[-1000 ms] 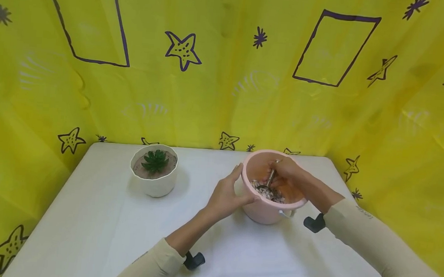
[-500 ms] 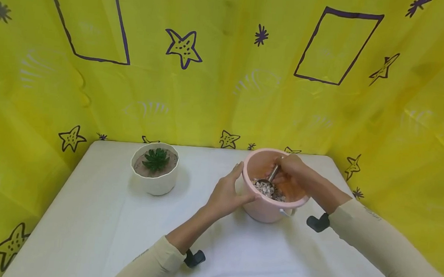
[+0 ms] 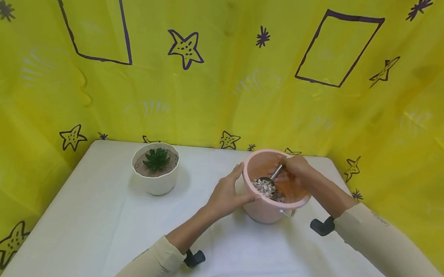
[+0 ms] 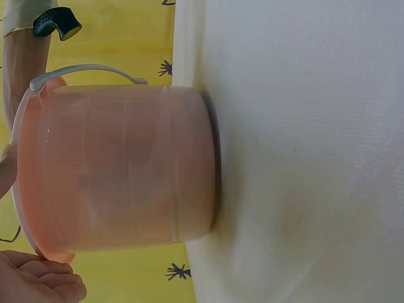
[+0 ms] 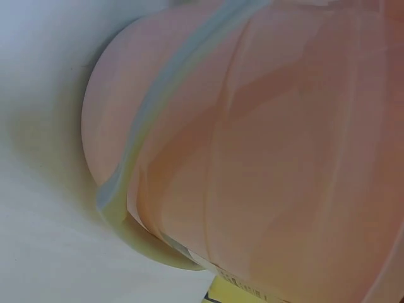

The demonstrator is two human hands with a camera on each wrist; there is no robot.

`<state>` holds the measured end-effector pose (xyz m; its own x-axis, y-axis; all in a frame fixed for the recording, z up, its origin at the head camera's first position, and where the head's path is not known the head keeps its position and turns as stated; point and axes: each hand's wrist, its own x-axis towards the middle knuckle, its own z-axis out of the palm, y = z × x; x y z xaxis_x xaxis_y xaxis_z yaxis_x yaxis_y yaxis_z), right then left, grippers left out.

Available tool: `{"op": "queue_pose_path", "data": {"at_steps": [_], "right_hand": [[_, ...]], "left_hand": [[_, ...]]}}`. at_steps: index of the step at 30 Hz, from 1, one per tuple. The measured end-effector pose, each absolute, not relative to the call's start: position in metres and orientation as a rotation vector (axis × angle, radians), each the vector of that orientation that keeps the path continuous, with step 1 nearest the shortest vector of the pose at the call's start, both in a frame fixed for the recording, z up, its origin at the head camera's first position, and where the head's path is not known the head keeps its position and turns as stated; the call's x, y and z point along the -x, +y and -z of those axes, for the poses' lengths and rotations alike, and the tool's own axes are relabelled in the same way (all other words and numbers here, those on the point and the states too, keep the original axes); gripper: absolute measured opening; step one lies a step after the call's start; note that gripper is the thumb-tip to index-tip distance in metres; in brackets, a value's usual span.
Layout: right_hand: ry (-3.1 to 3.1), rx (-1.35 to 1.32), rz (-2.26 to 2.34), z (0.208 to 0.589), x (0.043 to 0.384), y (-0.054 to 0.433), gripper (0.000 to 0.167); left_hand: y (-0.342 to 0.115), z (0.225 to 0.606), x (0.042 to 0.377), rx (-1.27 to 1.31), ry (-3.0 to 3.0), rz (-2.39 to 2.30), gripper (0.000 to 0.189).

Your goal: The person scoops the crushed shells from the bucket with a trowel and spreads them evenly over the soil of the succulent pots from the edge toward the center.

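A pink plastic bucket (image 3: 264,213) stands upright at the back right of the table. My left hand (image 3: 225,196) holds its rim from the left, thumb at the front; in the left wrist view the fingers (image 4: 47,278) bend at the rim's edge. Inside the bucket, my right hand (image 3: 295,168) grips the handle of a metal scoop (image 3: 277,172). Small whitish pebbles or chips (image 3: 264,187) lie in and around the scoop's bowl. The right wrist view shows only the bucket wall (image 5: 284,145) and its pale handle (image 5: 151,107); that hand is hidden there.
A white faceted pot (image 3: 159,183) with a green succulent (image 3: 156,159) in brown fill stands at the back left. White cloth covers the table (image 3: 94,215). A yellow patterned curtain (image 3: 217,99) hangs close behind and at both sides.
My right hand and the scoop have shifted slightly right inside the bucket. The scoop's bowl, dark earlier, now shows pale pebbles heaped in it. The left hand keeps its place on the rim.
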<state>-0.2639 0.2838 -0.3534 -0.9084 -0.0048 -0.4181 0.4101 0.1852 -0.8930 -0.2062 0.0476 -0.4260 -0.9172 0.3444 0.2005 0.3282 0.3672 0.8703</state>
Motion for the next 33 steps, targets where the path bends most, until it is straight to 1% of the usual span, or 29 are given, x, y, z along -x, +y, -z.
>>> {"op": "queue_pose_path", "data": {"at_steps": [5,11,17,23,33], "right_hand": [[2.131,-0.428,1.784,0.351,0.263,0.284,0.036],[2.151,-0.489,1.768,0.349,0.262,0.284,0.04],[2.095,-0.504,1.856,0.347,0.26,0.288,0.037],[2.027,-0.491,1.92,0.345,0.257,0.292,0.042],[1.995,-0.526,1.971,0.34,0.254,0.297,0.043]], "left_hand": [[0.048,0.426,0.205,-0.628,2.581,-1.648,0.105],[0.047,0.428,0.205,-0.618,2.577,-1.651,0.105],[0.047,0.429,0.207,-0.64,2.578,-1.658,0.105],[0.047,0.428,0.207,-0.644,2.578,-1.649,0.105],[0.047,0.426,0.206,-0.652,2.587,-1.641,0.105]]}}
